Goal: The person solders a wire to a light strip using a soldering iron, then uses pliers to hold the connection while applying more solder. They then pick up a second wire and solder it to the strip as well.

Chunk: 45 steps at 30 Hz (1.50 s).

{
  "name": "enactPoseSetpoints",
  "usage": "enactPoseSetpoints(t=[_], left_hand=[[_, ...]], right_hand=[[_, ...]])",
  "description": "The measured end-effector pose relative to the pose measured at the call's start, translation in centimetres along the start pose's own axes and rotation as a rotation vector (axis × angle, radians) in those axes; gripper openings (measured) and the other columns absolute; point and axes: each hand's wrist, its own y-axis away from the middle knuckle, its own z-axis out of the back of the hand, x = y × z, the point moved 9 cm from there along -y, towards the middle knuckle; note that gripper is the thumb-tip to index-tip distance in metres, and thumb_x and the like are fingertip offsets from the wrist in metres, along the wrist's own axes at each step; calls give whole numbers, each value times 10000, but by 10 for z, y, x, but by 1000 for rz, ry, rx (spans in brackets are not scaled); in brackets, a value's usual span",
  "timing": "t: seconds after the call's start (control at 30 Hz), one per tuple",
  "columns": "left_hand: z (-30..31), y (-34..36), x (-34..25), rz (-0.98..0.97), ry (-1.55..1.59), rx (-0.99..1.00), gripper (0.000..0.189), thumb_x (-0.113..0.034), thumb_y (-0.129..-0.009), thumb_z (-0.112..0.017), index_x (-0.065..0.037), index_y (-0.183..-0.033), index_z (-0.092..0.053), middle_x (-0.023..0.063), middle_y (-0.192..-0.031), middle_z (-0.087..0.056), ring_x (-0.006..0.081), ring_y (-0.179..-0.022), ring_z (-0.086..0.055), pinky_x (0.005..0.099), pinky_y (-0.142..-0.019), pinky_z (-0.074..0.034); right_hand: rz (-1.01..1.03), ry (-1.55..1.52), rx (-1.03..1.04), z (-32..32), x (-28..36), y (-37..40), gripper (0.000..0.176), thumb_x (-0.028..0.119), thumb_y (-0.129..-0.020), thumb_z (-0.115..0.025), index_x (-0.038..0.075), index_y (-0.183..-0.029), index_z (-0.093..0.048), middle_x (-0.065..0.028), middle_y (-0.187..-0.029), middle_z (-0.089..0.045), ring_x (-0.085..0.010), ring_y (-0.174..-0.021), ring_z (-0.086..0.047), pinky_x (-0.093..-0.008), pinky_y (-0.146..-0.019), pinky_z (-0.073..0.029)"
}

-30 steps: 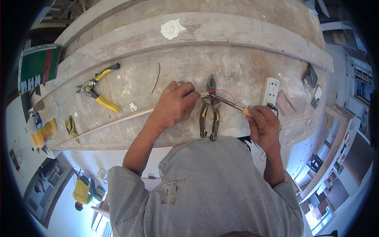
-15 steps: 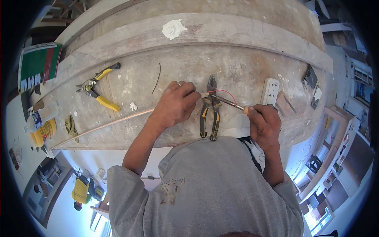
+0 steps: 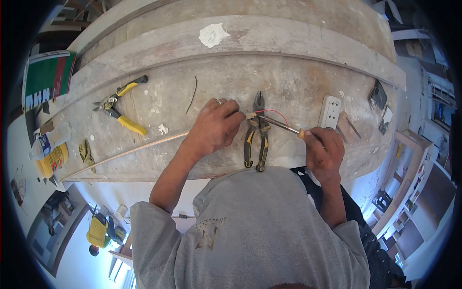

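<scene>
My left hand (image 3: 216, 126) pinches the end of a long, thin LED strip (image 3: 134, 145), which runs back to the left edge of the bench. Combination pliers (image 3: 263, 147) with black and yellow handles lie under the strip's tip. A thin red wire (image 3: 280, 113) arches from that tip to the right. In my right hand (image 3: 326, 153) is a soldering iron (image 3: 280, 124) with a metal barrel and a tan collar. Its tip points left and meets the strip's end over the pliers; whether it touches the wire is too small to tell.
Yellow-handled snips (image 3: 115, 106) and a short dark wire (image 3: 192, 95) lie left on the bench (image 3: 159, 67). A white power strip (image 3: 330, 111) and a phone (image 3: 378, 93) are at right. Bottles (image 3: 50, 151) stand far left. Another person (image 3: 98, 231) is in the background.
Both hands keep nearly the same pose, with the iron's tip at the strip's end. The right hand has shifted very slightly.
</scene>
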Motion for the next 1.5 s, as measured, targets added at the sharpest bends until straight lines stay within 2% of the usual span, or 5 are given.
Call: enactPoseSetpoints(t=[0.2, 0.8, 0.87, 0.97, 1.5], left_hand=[[0, 0, -1, -3, -12, -6, 332, -1, -769, -802, -102, -1081, -752, 64, -1021, -644, 275, -907, -654, 414, -821, -490], [1, 0, -1, 3, -7, 3, 331, 5, -763, -801, -104, -1072, -752, 64, -1012, -647, 276, -907, -667, 422, -822, -497], [5, -1, -2, 5, 17, -36, 202, -41, -808, -778, -98, -994, -722, 72, -960, -615, 294, -898, -640, 432, -810, -485], [4, 2, 2, 17, 14, -15, 313, 7, -775, -798, -101, -1066, -757, 65, -1027, -683, 276, -931, -686, 423, -814, -505], [7, 0, 1, 2, -14, -33, 243, -35, -848, -810, -98, -1073, -746, 62, -1008, -705, 279, -912, -700, 426, -800, -510]], right_hand=[[-15, -18, 8, 0, 0, 0, 288, -35, -769, -773, 44, -1045, -781, -87, -1040, -727, -291, -889, -686, -424, -787, -501], [-20, -48, 8, -1, -2, 1, 301, -49, -759, -778, 45, -1044, -778, -84, -1023, -720, -285, -850, -672, -416, -743, -483], [-60, -112, 7, 2, -6, 4, 327, -63, -733, -793, 42, -1041, -778, -89, -1017, -718, -297, -846, -668, -418, -746, -490], [-75, -129, -24, 6, -8, 8, 345, -76, -711, -807, 41, -1035, -779, -95, -1005, -718, -306, -841, -667, -418, -741, -497], [-122, -187, -44, 5, -10, 11, 342, -84, -714, -823, 44, -1028, -778, -92, -990, -732, -292, -822, -675, -411, -721, -498]])
